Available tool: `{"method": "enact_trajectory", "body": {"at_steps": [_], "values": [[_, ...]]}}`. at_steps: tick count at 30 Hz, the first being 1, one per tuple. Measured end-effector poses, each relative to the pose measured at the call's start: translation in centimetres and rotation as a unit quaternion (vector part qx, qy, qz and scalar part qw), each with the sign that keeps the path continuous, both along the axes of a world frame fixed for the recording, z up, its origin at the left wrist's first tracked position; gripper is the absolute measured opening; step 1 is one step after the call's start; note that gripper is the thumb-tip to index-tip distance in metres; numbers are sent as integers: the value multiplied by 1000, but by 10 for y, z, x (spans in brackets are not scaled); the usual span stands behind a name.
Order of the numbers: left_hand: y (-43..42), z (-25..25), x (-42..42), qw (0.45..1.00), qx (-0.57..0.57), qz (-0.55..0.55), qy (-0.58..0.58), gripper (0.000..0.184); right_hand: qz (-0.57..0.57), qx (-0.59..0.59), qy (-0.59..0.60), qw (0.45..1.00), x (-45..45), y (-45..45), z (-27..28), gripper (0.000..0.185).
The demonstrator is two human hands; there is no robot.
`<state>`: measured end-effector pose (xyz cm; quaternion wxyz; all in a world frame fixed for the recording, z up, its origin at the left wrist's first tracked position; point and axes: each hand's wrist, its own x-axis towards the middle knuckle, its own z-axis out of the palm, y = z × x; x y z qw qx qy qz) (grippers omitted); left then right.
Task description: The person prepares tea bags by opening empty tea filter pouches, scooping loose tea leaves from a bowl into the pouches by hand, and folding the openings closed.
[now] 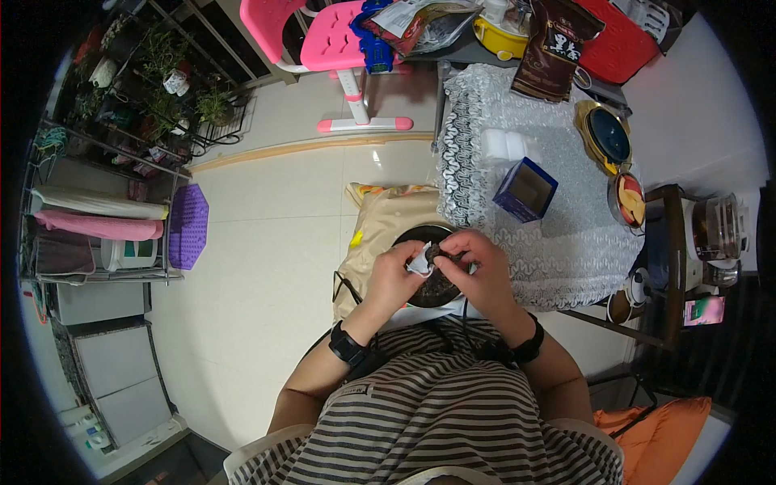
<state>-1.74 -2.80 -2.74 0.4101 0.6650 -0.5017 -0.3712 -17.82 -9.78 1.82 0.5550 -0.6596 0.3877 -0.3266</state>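
Dark-and-light striped top [436,404], black wristbands [348,347]

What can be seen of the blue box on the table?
The blue box looks like cardboard, dark blue outside and brownish inside. Its open end faces the camera. It sits at an angle on the lace cloth, close to a white object; whether those two touch is unclear.

One left hand [394,279], one right hand [485,271], that's two in play, and two black wristbands [347,347] as well. One white scrap [419,263], one dark lump [434,251], and one dark bowl [420,232], its dark bits [434,291] far too small to count. Just the single blue box [509,199], a single brown bag [552,61], one pink chair [333,40], only one. One purple mat [188,226], one pink towel [101,225], one glass jug [718,226], and there it is, one lit screen [703,311], one only
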Motion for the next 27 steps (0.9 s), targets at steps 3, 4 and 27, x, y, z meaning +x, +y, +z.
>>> {"method": "enact_trajectory", "body": {"at_steps": [3,4,27], "values": [[-1,4,0,1000,0,10,9,33,4,-96,53,994,-1,-1,4,16],[-1,4,0,1000,3,16,14,37,6,-136,63,989,-2,-1,4,15],[3,7,9,960,43,-77,265,41,48,-15,73,996,-10,-6,-2,21]]}}
